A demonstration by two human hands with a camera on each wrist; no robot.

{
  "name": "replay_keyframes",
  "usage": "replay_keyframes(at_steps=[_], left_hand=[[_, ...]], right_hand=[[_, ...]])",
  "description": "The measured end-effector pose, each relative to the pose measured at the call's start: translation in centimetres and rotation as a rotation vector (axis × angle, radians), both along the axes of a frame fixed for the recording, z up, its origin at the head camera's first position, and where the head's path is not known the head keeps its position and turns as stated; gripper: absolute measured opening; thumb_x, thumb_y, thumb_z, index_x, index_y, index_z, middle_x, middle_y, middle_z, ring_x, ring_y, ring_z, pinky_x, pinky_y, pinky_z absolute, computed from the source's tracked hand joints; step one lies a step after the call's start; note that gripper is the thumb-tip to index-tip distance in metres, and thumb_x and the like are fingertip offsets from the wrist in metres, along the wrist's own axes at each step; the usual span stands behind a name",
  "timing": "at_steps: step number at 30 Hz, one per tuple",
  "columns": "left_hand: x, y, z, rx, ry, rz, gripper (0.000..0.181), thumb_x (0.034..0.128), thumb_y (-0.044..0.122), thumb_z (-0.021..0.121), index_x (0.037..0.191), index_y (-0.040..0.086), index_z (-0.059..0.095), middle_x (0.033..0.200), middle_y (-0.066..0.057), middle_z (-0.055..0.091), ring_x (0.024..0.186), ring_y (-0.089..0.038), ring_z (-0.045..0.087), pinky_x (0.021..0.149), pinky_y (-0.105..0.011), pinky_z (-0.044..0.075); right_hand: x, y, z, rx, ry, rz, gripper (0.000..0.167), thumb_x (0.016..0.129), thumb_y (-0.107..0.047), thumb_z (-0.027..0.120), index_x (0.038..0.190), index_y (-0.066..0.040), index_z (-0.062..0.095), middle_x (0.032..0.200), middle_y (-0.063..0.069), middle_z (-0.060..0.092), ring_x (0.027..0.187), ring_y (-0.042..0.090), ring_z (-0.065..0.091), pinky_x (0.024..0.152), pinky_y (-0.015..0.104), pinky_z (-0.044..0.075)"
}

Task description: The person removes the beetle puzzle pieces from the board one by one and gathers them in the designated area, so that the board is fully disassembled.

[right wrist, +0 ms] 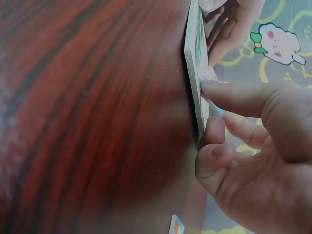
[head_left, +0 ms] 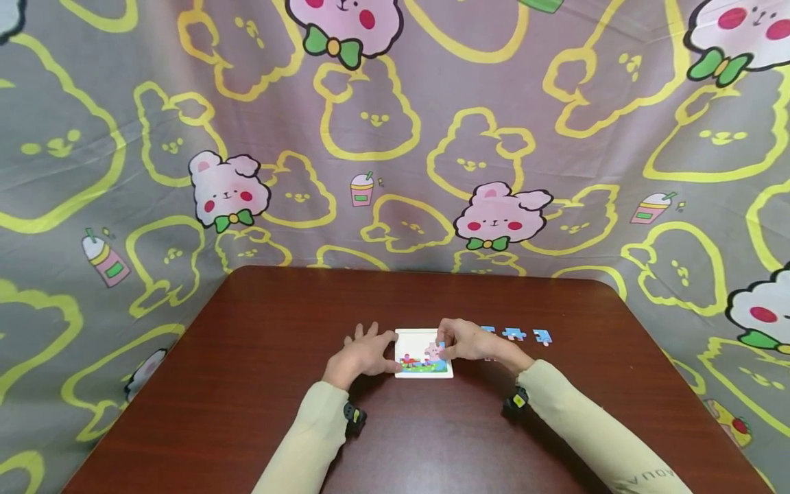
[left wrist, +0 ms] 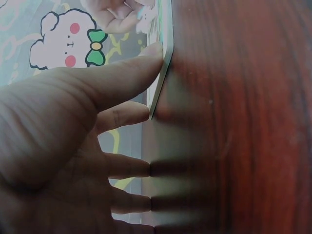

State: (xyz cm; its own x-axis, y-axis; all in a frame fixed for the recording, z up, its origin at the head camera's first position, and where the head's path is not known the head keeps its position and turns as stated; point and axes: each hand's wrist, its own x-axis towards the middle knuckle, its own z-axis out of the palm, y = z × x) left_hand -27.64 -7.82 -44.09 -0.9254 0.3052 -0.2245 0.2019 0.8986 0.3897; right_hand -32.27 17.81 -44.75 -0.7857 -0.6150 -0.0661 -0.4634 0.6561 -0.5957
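A white-framed puzzle board [head_left: 409, 343] lies flat on the table, its lower part filled with colourful pieces and its upper left bare white. At its left edge rests my left hand [head_left: 364, 355], thumb on the near corner and fingers spread. In the left wrist view the thumb [left wrist: 141, 68] touches the board's rim while the other fingertips stand on the tabletop. Over the right side, my right hand [head_left: 467, 341] pinches a puzzle piece [right wrist: 215, 108] between thumb and index finger. Fingers hide most of that piece. A pink figure [head_left: 433, 351] shows beside these fingertips.
Loose puzzle pieces lie right of the board: one blue [head_left: 513, 334], another [head_left: 542, 337] farther right, and one [head_left: 487, 328] partly behind the right hand. The brown table [head_left: 308, 302] ends at a patterned cloth [head_left: 426, 82] behind.
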Motion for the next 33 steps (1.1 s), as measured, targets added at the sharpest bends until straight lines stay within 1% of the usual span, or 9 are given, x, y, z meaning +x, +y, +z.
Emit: replay_keyframes(at_steps=[5,7,10,12,16,19,21,27,33], left_hand=[[0.0,0.1,0.1,0.002,0.000,-0.003,0.064,0.0885,0.044,0.070,0.144,0.022,0.047,0.161,-0.024,0.022,0.147,-0.053,0.010,0.114,-0.068,0.018],[0.0,0.1,0.1,0.001,0.000,-0.003,0.065,0.0885,0.044,0.070,0.145,0.023,0.047,0.161,-0.024,0.022,0.147,-0.053,0.010,0.114,-0.068,0.018],[0.1,0.1,0.2,0.001,-0.003,-0.001,0.065,0.0885,0.044,0.070,0.145,0.023,0.047,0.161,-0.024,0.021,0.147,-0.053,0.010,0.114,-0.068,0.018],[0.2,0.1,0.2,0.001,-0.008,0.001,0.065,0.0887,0.044,0.070,0.145,0.023,0.046,0.161,-0.024,0.021,0.147,-0.053,0.009,0.114,-0.068,0.018],[0.1,0.1,0.2,0.007,-0.007,0.000,0.064,0.0887,0.043,0.070,0.145,0.022,0.046,0.161,-0.024,0.021,0.147,-0.053,0.009,0.114,-0.068,0.017],[0.1,0.1,0.1,0.009,-0.006,0.000,0.064,0.0885,0.043,0.070,0.144,0.022,0.047,0.161,-0.024,0.021,0.147,-0.053,0.009,0.114,-0.069,0.017],[0.1,0.2,0.1,0.010,-0.006,0.000,0.064,0.0883,0.043,0.071,0.144,0.022,0.047,0.160,-0.024,0.022,0.147,-0.053,0.009,0.114,-0.069,0.018],[0.0,0.1,0.0,0.008,-0.008,-0.001,0.064,0.0882,0.044,0.071,0.144,0.022,0.047,0.161,-0.024,0.021,0.147,-0.053,0.009,0.114,-0.068,0.017],[0.1,0.0,0.0,0.014,-0.009,-0.001,0.064,0.0888,0.045,0.070,0.145,0.022,0.047,0.161,-0.024,0.019,0.147,-0.053,0.008,0.115,-0.068,0.016]], right_hand=[[0.0,0.1,-0.1,-0.054,-0.058,0.016,0.016,0.087,-0.013,0.074,0.090,-0.010,0.059,0.072,0.000,0.062,0.057,0.012,0.057,0.053,0.025,0.047],[0.0,0.1,-0.1,-0.053,-0.080,0.027,0.011,0.089,-0.015,0.073,0.090,-0.011,0.063,0.070,-0.001,0.062,0.054,0.012,0.056,0.051,0.025,0.047],[0.1,0.0,0.1,-0.015,-0.072,0.052,0.005,0.091,-0.017,0.071,0.092,-0.012,0.070,0.070,-0.003,0.062,0.054,0.010,0.053,0.050,0.024,0.045],[0.2,-0.1,0.3,0.023,-0.058,0.068,0.006,0.093,-0.018,0.068,0.094,-0.014,0.073,0.071,-0.006,0.061,0.054,0.007,0.051,0.051,0.022,0.043],[0.2,-0.3,0.7,0.064,-0.027,0.090,0.010,0.095,-0.017,0.065,0.091,-0.012,0.073,0.066,-0.005,0.058,0.052,0.005,0.046,0.049,0.020,0.037],[0.2,-0.4,1.0,0.073,-0.034,0.089,0.013,0.096,-0.016,0.063,0.089,-0.011,0.073,0.062,-0.004,0.056,0.049,0.005,0.045,0.047,0.020,0.035],[0.2,-0.2,1.0,0.069,-0.052,0.074,0.015,0.098,-0.015,0.060,0.092,-0.012,0.074,0.061,-0.002,0.056,0.048,0.006,0.046,0.045,0.021,0.036],[0.0,1.2,0.8,-0.007,-0.106,0.026,0.021,0.101,-0.019,0.054,0.097,-0.015,0.074,0.059,0.006,0.059,0.046,0.011,0.048,0.042,0.025,0.039],[-0.4,3.1,1.2,-0.085,-0.149,0.005,0.021,0.101,-0.020,0.055,0.102,-0.011,0.073,0.077,0.010,0.069,0.054,0.021,0.062,0.047,0.034,0.050]])
